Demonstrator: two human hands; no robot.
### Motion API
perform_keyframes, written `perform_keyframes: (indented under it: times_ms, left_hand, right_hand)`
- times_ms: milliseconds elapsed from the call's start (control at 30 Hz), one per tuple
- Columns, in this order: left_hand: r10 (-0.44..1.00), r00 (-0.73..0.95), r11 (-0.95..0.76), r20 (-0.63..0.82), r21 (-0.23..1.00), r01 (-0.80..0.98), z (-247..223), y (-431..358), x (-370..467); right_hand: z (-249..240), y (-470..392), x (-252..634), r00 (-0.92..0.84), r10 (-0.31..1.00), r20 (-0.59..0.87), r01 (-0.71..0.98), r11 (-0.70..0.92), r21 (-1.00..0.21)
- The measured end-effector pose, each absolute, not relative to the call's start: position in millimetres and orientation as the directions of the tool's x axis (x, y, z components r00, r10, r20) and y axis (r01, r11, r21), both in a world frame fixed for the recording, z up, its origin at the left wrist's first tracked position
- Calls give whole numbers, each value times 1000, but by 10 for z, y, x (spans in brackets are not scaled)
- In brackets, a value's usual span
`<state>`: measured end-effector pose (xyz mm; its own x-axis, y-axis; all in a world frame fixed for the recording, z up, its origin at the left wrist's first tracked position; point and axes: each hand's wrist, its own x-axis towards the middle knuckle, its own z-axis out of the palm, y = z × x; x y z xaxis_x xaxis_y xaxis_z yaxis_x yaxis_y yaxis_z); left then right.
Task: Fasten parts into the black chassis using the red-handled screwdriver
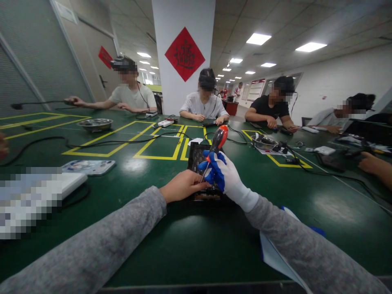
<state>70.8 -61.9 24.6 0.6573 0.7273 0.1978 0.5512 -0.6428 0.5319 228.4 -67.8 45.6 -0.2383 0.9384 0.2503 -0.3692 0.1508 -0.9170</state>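
Observation:
My right hand (225,173), in a white and blue work glove, grips a screwdriver (219,139) with a red and black handle. The shaft slants down toward a black open case (196,157), perhaps an electronic housing, lying on the table in front of me. My bare left hand (183,185) rests over the near left part of this case. Its thumb and fingers close together beside the lower end of the shaft; anything between them is too small or hidden to make out. Both hands partly cover the case, and the driver's tip is hidden.
The green table (134,245) carries yellow tape outlines and black cables (137,141). A metal bowl (95,125) stands at left, with a phone-like white item (88,167) nearer me. Another bowl (265,141) is at right. A cloth or glove (280,257) lies under my right forearm. Several people sit opposite.

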Motion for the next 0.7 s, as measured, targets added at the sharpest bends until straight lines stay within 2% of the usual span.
perform_keyframes:
  times_ms: [267, 467, 700]
  left_hand:
    - [743, 630, -635, 226, 535, 557, 227, -621, 706]
    - [740, 636, -631, 220, 555, 542, 222, -621, 701]
    - [740, 635, -639, 221, 525, 562, 223, -621, 706]
  right_hand:
    - [446, -675, 2261, -170, 940, 297, -338, 227, -913]
    - [437, -615, 2315, -310, 929, 200, -463, 36, -886]
    - [449, -677, 2275, -217, 930, 296, -360, 206, -910]
